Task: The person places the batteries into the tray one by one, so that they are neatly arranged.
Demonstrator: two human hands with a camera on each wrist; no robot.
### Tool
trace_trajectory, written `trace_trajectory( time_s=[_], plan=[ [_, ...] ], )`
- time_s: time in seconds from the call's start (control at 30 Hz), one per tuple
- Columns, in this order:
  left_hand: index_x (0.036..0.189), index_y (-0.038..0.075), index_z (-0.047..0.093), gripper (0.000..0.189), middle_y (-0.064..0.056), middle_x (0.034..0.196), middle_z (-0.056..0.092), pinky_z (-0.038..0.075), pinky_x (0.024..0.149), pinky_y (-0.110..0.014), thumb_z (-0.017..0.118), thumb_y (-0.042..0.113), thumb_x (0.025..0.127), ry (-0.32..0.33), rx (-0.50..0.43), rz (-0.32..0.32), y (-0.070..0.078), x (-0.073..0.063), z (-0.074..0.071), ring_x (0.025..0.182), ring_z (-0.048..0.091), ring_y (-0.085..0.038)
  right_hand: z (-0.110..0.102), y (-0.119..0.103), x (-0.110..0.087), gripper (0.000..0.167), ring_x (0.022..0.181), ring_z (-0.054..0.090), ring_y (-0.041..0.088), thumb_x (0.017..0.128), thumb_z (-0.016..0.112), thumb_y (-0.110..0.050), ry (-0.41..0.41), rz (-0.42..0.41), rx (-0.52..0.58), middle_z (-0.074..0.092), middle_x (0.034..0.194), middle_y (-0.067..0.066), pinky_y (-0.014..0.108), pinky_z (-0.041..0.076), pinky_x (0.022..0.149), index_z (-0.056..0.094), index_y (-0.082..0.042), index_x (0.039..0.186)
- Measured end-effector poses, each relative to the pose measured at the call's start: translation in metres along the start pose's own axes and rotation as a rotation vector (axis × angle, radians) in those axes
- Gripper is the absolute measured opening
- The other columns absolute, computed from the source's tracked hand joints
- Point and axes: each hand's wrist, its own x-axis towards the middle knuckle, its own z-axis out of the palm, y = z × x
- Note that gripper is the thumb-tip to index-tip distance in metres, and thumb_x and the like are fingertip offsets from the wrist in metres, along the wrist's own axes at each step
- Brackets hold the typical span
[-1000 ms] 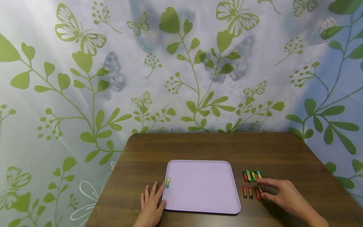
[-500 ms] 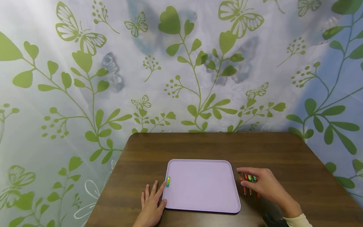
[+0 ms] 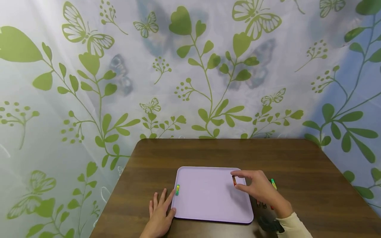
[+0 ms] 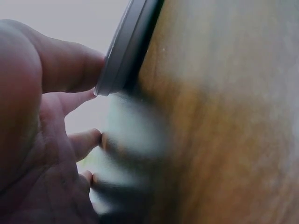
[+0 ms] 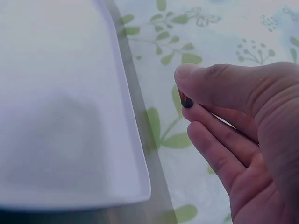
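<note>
A lilac rectangular tray (image 3: 208,201) lies on the table. Inside its left edge is one green-and-yellow battery (image 3: 177,190). My left hand (image 3: 159,213) lies at the tray's left side with its fingers spread; in the left wrist view the thumb (image 4: 70,67) touches the tray rim. Over the tray's right part, my right hand (image 3: 260,186) pinches a dark red-and-black battery (image 3: 234,180) between thumb and fingers. Its dark end shows below the thumb in the right wrist view. Right of the tray, a green battery (image 3: 273,183) and red ones (image 3: 258,203) show, partly hidden by the right hand.
The tray and batteries are on a dark brown wooden table (image 3: 166,152). Behind the table hangs a pale curtain (image 3: 190,66) printed with green leaves and butterflies. The right wrist carries a black strap (image 3: 269,224) beside a cream sleeve (image 3: 293,228).
My right hand has moved left from the batteries beside the tray to above the tray, bringing a red-and-black battery with it. The left hand has stayed at the tray's edge.
</note>
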Motion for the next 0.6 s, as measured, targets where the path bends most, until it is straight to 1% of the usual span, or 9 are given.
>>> trace_trajectory(
  time_s=[0.1, 0.2, 0.4, 0.6],
  plan=[
    [0.167, 0.020, 0.048, 0.065, -0.031, 0.178, 0.021, -0.013, 0.124, -0.081, 0.067, 0.015, 0.105, 0.005, 0.000, 0.001, 0.001, -0.002, 0.000, 0.163, -0.008, -0.065, 0.006, -0.004, 0.006, 0.044, 0.109, 0.082, 0.023, 0.087, 0.094, -0.017, 0.003, -0.027, 0.028, 0.082, 0.125, -0.007, 0.039, 0.065, 0.093, 0.082, -0.024, 0.129],
    [0.167, 0.020, 0.047, 0.065, -0.032, 0.178, 0.021, -0.013, 0.124, -0.081, 0.067, 0.015, 0.105, 0.004, -0.001, 0.005, 0.000, -0.003, 0.001, 0.163, -0.008, -0.065, 0.014, -0.008, 0.010, 0.044, 0.112, 0.081, 0.023, 0.088, 0.093, -0.018, -0.011, -0.024, 0.055, 0.082, 0.127, -0.007, 0.038, 0.065, 0.094, 0.081, -0.025, 0.130],
    [0.167, 0.020, 0.047, 0.065, -0.031, 0.178, 0.021, -0.014, 0.123, -0.081, 0.067, 0.016, 0.105, 0.004, -0.002, 0.009, -0.002, -0.003, 0.004, 0.163, -0.009, -0.065, 0.031, -0.015, 0.022, 0.044, 0.114, 0.080, 0.028, 0.091, 0.091, -0.018, -0.050, -0.049, 0.091, 0.080, 0.131, -0.004, 0.043, 0.065, 0.096, 0.080, -0.021, 0.133],
    [0.167, 0.022, 0.048, 0.065, -0.030, 0.179, 0.021, -0.015, 0.124, -0.080, 0.067, 0.016, 0.105, 0.004, -0.003, 0.007, -0.003, -0.004, 0.005, 0.163, -0.009, -0.064, 0.046, -0.027, 0.037, 0.047, 0.115, 0.080, 0.027, 0.090, 0.091, -0.015, -0.046, -0.075, 0.125, 0.080, 0.132, -0.004, 0.045, 0.065, 0.097, 0.079, -0.020, 0.135]
  ],
)
